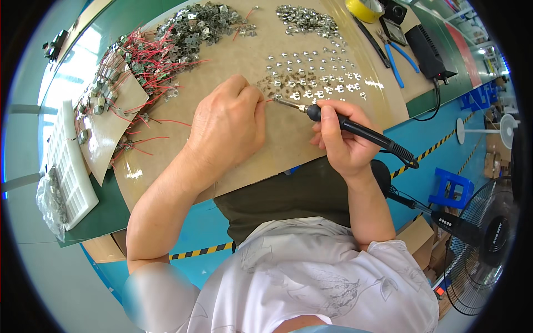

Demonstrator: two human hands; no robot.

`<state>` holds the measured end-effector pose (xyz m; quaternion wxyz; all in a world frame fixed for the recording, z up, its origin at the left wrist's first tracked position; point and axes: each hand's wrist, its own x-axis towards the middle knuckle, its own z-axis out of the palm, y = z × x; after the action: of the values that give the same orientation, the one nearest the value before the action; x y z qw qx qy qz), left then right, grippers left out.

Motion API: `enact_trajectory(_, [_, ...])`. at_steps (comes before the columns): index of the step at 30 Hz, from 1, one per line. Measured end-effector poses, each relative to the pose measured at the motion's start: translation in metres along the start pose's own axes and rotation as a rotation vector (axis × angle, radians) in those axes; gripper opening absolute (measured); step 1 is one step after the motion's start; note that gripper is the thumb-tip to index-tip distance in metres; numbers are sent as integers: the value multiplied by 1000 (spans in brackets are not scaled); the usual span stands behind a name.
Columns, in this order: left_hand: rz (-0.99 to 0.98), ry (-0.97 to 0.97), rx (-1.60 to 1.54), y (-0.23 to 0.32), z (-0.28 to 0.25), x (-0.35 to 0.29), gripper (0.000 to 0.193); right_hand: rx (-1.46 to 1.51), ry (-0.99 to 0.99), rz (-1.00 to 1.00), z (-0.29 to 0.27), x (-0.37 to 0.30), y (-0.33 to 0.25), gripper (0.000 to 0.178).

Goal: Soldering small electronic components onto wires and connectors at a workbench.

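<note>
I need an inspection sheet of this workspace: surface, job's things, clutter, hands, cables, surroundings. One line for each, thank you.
Surface: brown cardboard sheet lying on a green table.
Job's things: soldering iron, its tip at small metal clips laid in rows; more clips heaped at the far edge.
Clutter: pile of red-wired parts, white compartment tray, yellow tape roll, blue-handled pliers.
Hands: left hand pinches something small by the iron's tip; right hand grips the iron's handle.
Cables: iron's black cord runs off to the right; black power box with lead.
Surroundings: black fan, blue stool, striped floor tape.
</note>
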<state>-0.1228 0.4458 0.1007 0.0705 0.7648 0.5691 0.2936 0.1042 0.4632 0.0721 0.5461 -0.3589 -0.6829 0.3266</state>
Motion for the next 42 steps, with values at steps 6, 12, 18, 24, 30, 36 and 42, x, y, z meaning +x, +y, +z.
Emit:
enact_trajectory(6, [-14, 3, -5, 1, 0, 0, 9, 4, -3, -5, 0, 0, 1, 11])
enact_trajectory(12, [-18, -1, 12, 2, 1, 0, 11, 11, -1, 4, -1, -1, 2, 11])
enact_trajectory(18, [-8, 19, 25, 0, 4, 0, 11, 53, 54, 108, 1, -2, -4, 9])
enact_trajectory(24, [5, 21, 43, 1, 4, 0, 11, 14, 50, 71, 2, -2, -3, 9])
enact_trajectory(30, [11, 19, 48, 0, 5, 0, 12, 9, 43, 92, 2, -2, -4, 9])
enact_trajectory(36, [0, 5, 54, 1, 3, 1, 12, -10, 25, -10, -2, -3, 0, 12])
enact_trajectory(42, [20, 26, 54, 3, 3, 2, 12, 31, 33, -14, -1, -3, 0, 12])
